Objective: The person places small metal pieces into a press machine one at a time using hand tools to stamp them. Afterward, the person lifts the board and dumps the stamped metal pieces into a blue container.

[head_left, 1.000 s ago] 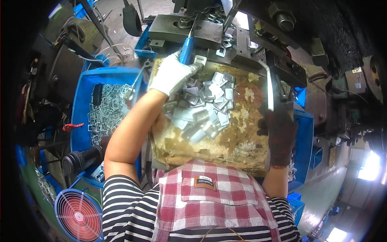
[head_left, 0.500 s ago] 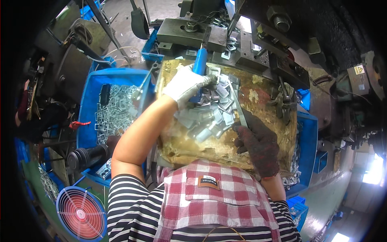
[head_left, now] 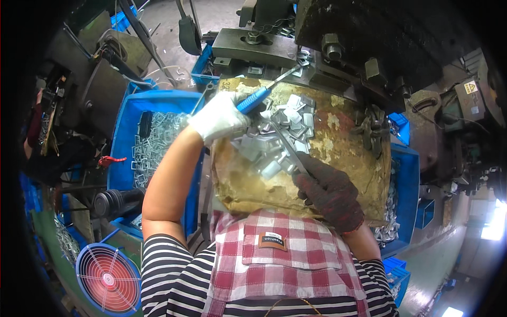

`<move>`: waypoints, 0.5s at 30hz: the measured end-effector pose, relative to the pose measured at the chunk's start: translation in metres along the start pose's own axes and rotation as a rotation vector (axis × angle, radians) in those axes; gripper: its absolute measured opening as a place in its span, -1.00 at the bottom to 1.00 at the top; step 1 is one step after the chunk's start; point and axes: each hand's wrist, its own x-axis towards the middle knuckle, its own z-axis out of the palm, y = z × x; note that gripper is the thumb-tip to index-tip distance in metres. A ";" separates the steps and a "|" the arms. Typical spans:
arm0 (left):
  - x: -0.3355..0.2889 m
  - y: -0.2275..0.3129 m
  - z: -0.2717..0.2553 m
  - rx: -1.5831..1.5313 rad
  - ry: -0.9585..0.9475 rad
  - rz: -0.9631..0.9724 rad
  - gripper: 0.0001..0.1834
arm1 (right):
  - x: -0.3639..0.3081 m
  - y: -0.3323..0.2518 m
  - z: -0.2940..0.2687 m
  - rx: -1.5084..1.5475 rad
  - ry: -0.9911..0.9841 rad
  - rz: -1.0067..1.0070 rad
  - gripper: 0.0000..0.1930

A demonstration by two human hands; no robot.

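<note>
"White-gloved, the left hand (head_left: 221, 117): what's in it?"

"Its fingers wrap a blue-handled tool (head_left: 254, 99), tip toward the far right."

"And the right hand (head_left: 330, 190)?"

"Dark-gloved, pinching a slim metal strip (head_left: 288, 143). Its far end is at the heap of metal pieces (head_left: 300, 117); I can't tell if they touch."

"Heaped where?"

"On the worn worktop (head_left: 346, 153), between the left crate (head_left: 120, 134) and right crate (head_left: 409, 185), both blue."

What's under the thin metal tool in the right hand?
Beneath the tool, a heap of metal pieces shows on both sides. What lies directly under it is hidden, as is the board below the heap; the right hand covers its near end.
</note>
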 end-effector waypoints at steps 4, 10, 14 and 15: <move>0.023 -0.001 -0.001 0.371 0.045 0.050 -0.65 | 0.001 0.018 -0.009 -0.152 0.081 -0.111 -0.56; 0.079 0.061 0.001 0.970 0.175 0.238 -0.67 | 0.017 0.009 -0.045 0.025 0.613 0.000 -0.65; 0.110 0.113 0.014 1.079 0.005 0.169 -0.67 | 0.045 -0.003 -0.057 -0.004 0.638 -0.076 -0.64; 0.109 0.129 0.016 1.091 -0.038 0.099 -0.71 | 0.050 -0.001 -0.059 -0.006 0.641 -0.070 -0.64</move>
